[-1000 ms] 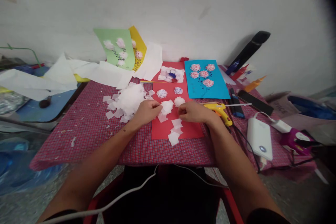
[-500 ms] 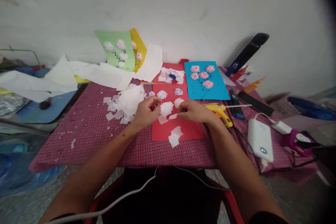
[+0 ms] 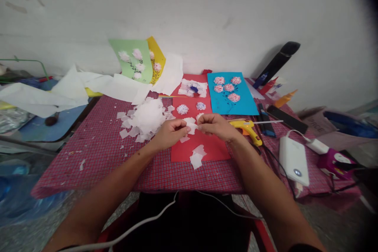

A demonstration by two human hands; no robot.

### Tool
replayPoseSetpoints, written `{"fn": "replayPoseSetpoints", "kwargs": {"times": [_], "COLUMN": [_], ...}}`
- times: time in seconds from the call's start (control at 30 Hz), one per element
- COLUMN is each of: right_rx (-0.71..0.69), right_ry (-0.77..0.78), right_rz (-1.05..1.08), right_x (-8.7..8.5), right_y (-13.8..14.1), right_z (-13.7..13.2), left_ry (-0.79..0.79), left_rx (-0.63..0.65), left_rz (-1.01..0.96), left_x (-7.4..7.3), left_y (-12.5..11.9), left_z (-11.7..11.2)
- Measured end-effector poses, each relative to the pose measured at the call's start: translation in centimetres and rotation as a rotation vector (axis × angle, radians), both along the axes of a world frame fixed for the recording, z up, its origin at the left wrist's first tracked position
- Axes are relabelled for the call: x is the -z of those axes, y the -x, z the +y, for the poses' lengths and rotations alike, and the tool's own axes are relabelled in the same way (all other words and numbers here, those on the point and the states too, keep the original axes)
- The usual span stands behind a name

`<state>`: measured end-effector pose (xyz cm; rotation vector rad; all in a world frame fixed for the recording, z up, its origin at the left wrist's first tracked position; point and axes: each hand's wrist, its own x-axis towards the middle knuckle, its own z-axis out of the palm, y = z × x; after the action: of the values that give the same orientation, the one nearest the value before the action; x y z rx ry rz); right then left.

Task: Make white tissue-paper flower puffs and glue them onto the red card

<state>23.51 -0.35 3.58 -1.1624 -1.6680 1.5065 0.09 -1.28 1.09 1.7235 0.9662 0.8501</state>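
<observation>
My left hand [image 3: 173, 134] is closed in a pinch, its fingertips on the left edge of a piece of white tissue paper [image 3: 191, 126]. At the right edge of the same paper, my right hand [image 3: 215, 126] is pinched shut too. Beneath both hands lies a red sheet [image 3: 215, 150]. Two speckled tissue flowers, a left one [image 3: 182, 109] and a right one [image 3: 201, 106], sit on it beyond my fingers. A white tissue flower [image 3: 200, 116] is partly hidden by my right hand. Loose tissue squares [image 3: 197, 157] lie near the sheet's front edge.
A heap of tissue squares [image 3: 147, 116] is on the left. Behind stand a green card [image 3: 130, 55] and a blue card [image 3: 220, 106] with flowers. To the right are a yellow glue gun [image 3: 249, 129], a white power bank [image 3: 293, 159] and cables.
My hands have come closer together over the red sheet, with white tissue now between their fingertips. The whole view has shifted slightly downward.
</observation>
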Motion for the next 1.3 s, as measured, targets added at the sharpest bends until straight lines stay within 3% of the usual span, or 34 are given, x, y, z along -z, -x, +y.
{"fn": "replayPoseSetpoints", "kwargs": {"times": [0.2,0.4,0.7,1.0,1.3], "right_rx": [0.059,-0.044,-0.098,-0.126,-0.17], "right_ry": [-0.038,0.041,0.058,0.052,0.05], "right_rz": [0.105,0.059,0.057,0.096,0.137], "right_x": [0.9,0.8,0.7,0.9,0.4], "right_y": [-0.1,0.6,1.2,1.3,1.3], "right_z": [0.3,-0.1,-0.4,-0.4,-0.6], "left_ry": [0.012,-0.006,-0.02,0.069,0.092], "left_rx": [0.059,0.113,0.098,0.064,0.03], "left_rz": [0.017,-0.01,-0.03,-0.156,-0.175], "left_x": [-0.4,-0.4,-0.4,0.4,-0.2], "left_y": [-0.1,-0.1,-0.2,-0.2,-0.4], "left_z": [-0.2,-0.3,-0.1,0.0,-0.3]}}
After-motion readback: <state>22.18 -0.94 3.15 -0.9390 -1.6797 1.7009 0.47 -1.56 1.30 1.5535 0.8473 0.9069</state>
